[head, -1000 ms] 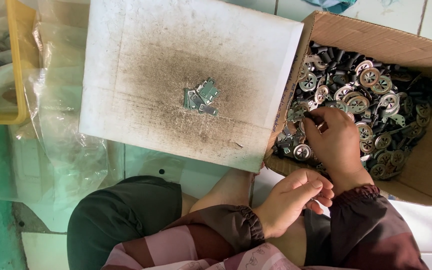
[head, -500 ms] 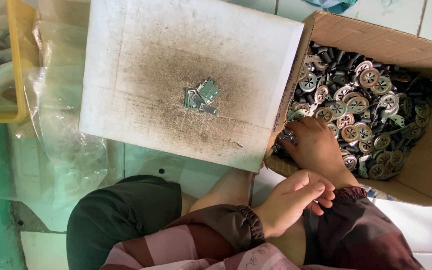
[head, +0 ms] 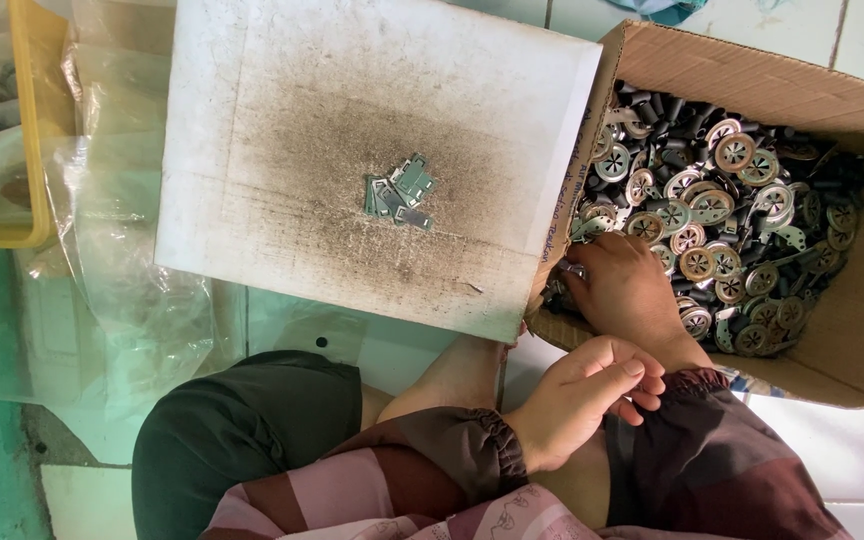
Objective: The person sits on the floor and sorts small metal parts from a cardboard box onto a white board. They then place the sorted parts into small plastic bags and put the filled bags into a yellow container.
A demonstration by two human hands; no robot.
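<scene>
My right hand [head: 624, 292] reaches into an open cardboard box [head: 857, 365] full of round metal discs with star-shaped cutouts [head: 717, 205] and dark tube pieces. It is pressed palm down among the parts at the box's near-left corner, with its fingertips buried. My left hand [head: 584, 392] rests by my knee just outside the box, fingers curled in, with nothing visible in it. A small pile of flat grey metal clips [head: 399, 192] lies in the middle of a dirty white board [head: 282, 120] to the left of the box.
A yellow crate [head: 24, 130] holding bagged parts stands at the far left. Crumpled clear plastic bags [head: 122, 280] lie between it and the board. White floor tiles show at the right and top. My dark-trousered knee [head: 252, 430] is at the bottom.
My right hand has slid from the middle of the box down to its near-left corner and dug into the parts. My left hand has barely moved.
</scene>
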